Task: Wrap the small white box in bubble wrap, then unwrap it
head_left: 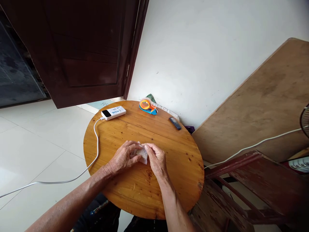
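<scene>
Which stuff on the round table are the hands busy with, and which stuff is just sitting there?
Busy with:
- small white paper piece, held between the left hand and right hand

Just sitting there:
- white power bank with its cable
- orange and blue tape dispenser
- small dark object, blurred

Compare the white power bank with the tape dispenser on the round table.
The white power bank is flat and rectangular; the tape dispenser is rounded, orange and blue. The power bank has a white cable plugged in; the dispenser trails a strip of tape. Both lie at the table's far edge, away from both hands.
</scene>
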A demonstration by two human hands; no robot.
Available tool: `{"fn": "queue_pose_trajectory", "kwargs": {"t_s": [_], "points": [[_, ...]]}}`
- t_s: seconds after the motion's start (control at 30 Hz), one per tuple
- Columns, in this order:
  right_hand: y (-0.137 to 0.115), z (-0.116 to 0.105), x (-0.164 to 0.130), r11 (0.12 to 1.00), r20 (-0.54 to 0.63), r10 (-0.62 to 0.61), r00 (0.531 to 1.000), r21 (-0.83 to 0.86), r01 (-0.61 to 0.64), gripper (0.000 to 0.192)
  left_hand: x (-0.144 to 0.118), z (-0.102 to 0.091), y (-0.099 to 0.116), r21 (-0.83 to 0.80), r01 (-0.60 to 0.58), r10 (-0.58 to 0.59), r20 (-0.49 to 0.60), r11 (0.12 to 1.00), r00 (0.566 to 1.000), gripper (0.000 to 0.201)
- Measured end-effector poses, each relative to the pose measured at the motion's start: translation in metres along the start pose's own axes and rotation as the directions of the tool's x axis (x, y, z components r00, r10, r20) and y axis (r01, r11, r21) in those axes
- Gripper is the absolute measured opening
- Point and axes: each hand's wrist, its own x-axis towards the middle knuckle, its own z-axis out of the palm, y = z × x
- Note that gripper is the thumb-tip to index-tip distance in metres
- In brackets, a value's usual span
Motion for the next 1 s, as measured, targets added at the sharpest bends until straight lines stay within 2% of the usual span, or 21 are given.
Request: {"fn": "queue_pose_trajectory", "kwargs": {"t_s": [0.1,0.17,0.3,0.4,0.53,0.7,0.87,1.0], "points": [[0.0,-0.005,-0.004,0.992,0.081,-0.109,0.991,-0.054,0.114,0.02,-0.001,0.001,0.001,-0.006,0.013,-0.013,-0.013,1.0,1.0,0.029],[0.0,-0.009,-0.007,0.972,0.143,-0.18,0.973,-0.128,0.199,0.022,-0.002,0.002,0.001,-0.006,0.062,-0.062,-0.022,0.998,0.998,0.026],[-0.005,-0.014,-0.013,0.92,0.202,-0.214,0.956,-0.288,0.267,0.023,-0.002,0.004,0.001,-0.004,0.152,-0.152,-0.04,0.988,0.988,0.028],[-0.007,-0.017,-0.016,0.902,0.214,-0.193,0.958,-0.345,0.259,0.022,-0.003,0.004,0.001,0.013,0.096,-0.095,-0.041,0.995,0.995,0.029],[-0.004,-0.021,-0.017,0.905,0.243,-0.184,0.952,-0.335,0.26,0.023,-0.003,0.004,0.0,0.04,0.02,-0.019,-0.027,0.999,0.999,0.024],[-0.002,-0.023,-0.017,0.928,0.175,-0.199,0.964,-0.284,0.243,0.023,-0.001,0.002,-0.001,0.021,0.011,-0.011,-0.01,1.0,1.0,0.022],[-0.006,-0.023,-0.016,0.929,0.164,-0.219,0.962,-0.268,0.257,0.018,-0.002,0.0,0.006,-0.005,0.051,-0.051,-0.021,0.999,0.999,0.023],[-0.002,-0.024,-0.014,0.961,0.068,-0.192,0.979,-0.189,0.201,0.018,-0.004,-0.001,0.009,-0.016,0.096,-0.096,-0.016,0.995,0.995,0.023]]}}
